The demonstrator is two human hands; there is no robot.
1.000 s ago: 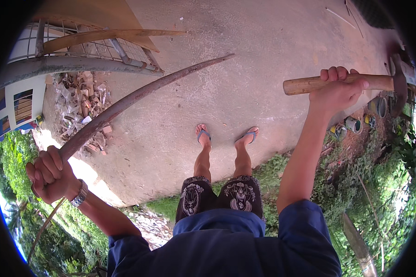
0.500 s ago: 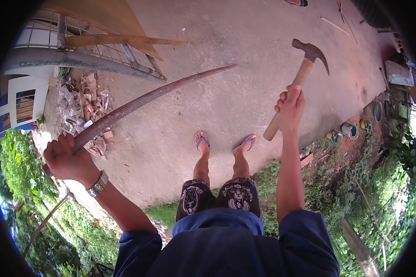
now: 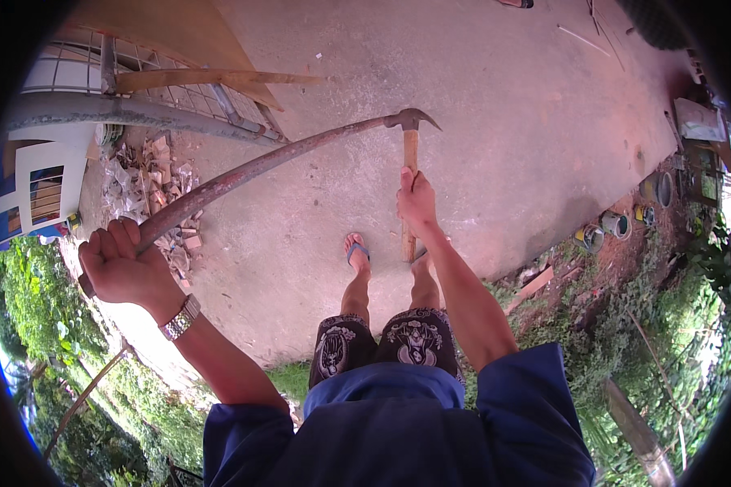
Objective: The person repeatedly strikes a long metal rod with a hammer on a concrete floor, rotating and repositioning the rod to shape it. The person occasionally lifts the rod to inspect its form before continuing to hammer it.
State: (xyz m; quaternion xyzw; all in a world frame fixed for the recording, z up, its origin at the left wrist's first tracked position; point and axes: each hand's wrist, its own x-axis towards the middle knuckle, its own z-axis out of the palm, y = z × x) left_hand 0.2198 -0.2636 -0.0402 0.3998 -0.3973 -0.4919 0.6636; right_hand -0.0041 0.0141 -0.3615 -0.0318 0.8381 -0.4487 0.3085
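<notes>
My left hand (image 3: pixel 126 261) is wrapped round the near end of a long rusty metal bar (image 3: pixel 244 172), which looks curved in this view. The bar slants up and rightward over the concrete. My right hand (image 3: pixel 417 200) grips the wooden handle of a claw hammer (image 3: pixel 411 150), held roughly upright in the picture. At its far tip, the bar meets the hammer's head, and the two appear to touch. The claw points right. The handle's butt end hangs in front of my right foot.
A heap of broken scraps (image 3: pixel 150 183) lies on the left, below a metal frame with mesh (image 3: pixel 162 112) and a wooden strip (image 3: pixel 211 78). Several buckets (image 3: pixel 615 225) stand along the concrete's right edge. Plants (image 3: pixel 609 325) grow on both near sides.
My right hand has swung the hammer leftward and a little down, bringing its head to the bar's tip. My left hand has shifted slightly right with the bar.
</notes>
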